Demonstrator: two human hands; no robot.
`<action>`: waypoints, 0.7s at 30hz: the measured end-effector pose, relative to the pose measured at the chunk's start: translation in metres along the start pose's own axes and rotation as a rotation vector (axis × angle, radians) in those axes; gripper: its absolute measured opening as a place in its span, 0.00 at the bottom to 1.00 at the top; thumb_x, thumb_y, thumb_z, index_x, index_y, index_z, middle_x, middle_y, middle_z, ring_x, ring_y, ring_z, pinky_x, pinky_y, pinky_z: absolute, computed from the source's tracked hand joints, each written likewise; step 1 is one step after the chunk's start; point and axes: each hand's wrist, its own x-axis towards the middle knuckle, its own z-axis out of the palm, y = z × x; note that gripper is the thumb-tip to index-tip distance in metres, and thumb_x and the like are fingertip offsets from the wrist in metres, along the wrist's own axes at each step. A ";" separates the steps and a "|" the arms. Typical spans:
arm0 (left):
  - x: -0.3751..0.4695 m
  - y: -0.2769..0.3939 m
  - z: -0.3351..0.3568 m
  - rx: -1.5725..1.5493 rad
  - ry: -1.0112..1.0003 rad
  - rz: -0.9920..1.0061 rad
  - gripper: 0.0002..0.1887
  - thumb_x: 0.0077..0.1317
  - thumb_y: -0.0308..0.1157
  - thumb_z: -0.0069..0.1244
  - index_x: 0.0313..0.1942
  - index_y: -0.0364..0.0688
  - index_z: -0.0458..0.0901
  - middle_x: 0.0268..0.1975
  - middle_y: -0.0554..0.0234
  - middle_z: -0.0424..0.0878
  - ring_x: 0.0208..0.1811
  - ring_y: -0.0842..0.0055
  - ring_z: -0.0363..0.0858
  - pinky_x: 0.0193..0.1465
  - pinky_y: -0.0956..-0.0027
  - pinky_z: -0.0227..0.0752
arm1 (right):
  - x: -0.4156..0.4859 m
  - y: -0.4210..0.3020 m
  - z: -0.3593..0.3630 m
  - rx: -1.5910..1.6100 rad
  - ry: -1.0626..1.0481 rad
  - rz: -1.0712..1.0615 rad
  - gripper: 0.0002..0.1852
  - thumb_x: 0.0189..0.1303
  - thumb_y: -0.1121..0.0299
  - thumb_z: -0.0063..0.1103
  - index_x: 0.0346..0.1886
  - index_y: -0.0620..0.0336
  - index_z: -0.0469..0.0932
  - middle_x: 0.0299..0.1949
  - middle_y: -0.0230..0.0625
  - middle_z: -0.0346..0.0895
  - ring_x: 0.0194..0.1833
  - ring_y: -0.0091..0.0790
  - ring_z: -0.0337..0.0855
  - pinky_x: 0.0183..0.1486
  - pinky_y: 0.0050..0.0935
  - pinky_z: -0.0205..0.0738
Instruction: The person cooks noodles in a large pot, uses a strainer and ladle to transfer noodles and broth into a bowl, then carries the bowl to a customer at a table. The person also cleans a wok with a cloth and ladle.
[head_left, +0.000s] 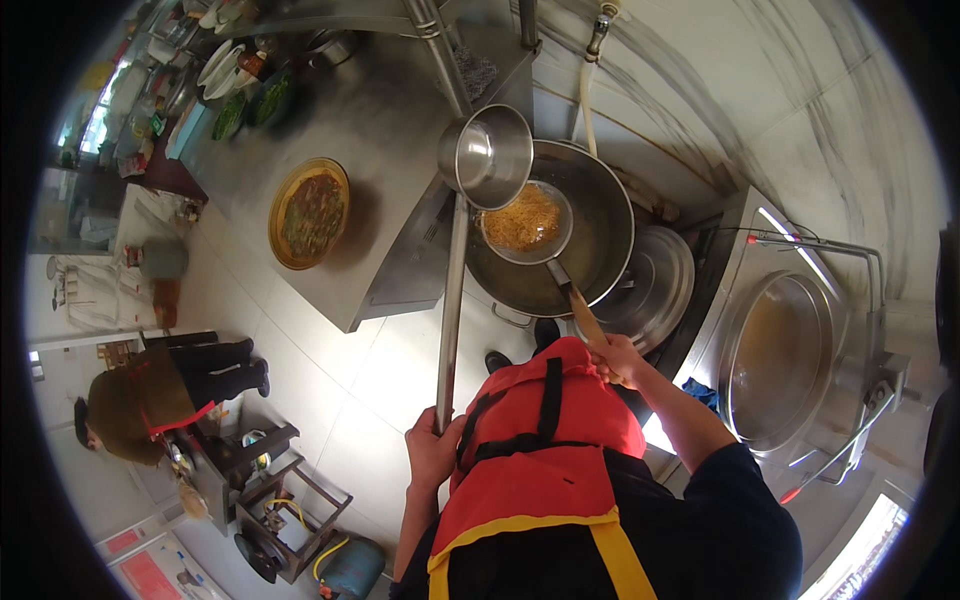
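Observation:
My left hand (435, 446) grips the end of a long metal handle (453, 315). At its far end is a deep steel ladle (484, 157), above the left rim of a large steel pot (604, 255). In my right hand (621, 361) is the wooden handle (587, 315) of a round metal scoop (561, 241). Orange-yellow shredded food (523, 219) fills the scoop, which is inside the pot's outline. Whether the scoop is perforated, I cannot tell. Cloudy liquid shows around it in the pot.
A steel counter (375, 97) at left holds a yellow basin (347, 191) of reddish food. Right of the pot lies a metal lid (664, 292), then a large tilting kettle (780, 360). A person (135, 397), a burner stand (292, 517) and a gas cylinder (352, 570) are lower left.

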 end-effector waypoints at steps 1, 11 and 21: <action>-0.001 0.000 0.001 -0.017 0.004 -0.002 0.15 0.58 0.33 0.61 0.39 0.31 0.81 0.24 0.69 0.78 0.24 0.87 0.69 0.26 0.76 0.65 | -0.008 -0.002 -0.003 -0.049 0.038 0.026 0.08 0.68 0.66 0.54 0.38 0.61 0.72 0.20 0.32 0.69 0.16 0.25 0.68 0.16 0.26 0.64; 0.008 -0.002 0.004 0.029 -0.011 0.009 0.15 0.58 0.33 0.61 0.39 0.30 0.81 0.25 0.67 0.79 0.25 0.86 0.70 0.29 0.76 0.67 | -0.025 -0.058 -0.006 -0.342 0.136 0.149 0.07 0.67 0.69 0.55 0.34 0.63 0.73 0.19 0.32 0.69 0.16 0.26 0.70 0.15 0.27 0.64; 0.009 0.002 0.005 -0.012 0.025 0.088 0.13 0.59 0.35 0.62 0.34 0.33 0.80 0.18 0.66 0.75 0.20 0.84 0.69 0.24 0.72 0.64 | -0.010 -0.011 0.005 -0.077 0.033 0.034 0.09 0.69 0.66 0.54 0.35 0.60 0.71 0.21 0.30 0.69 0.16 0.22 0.69 0.16 0.24 0.64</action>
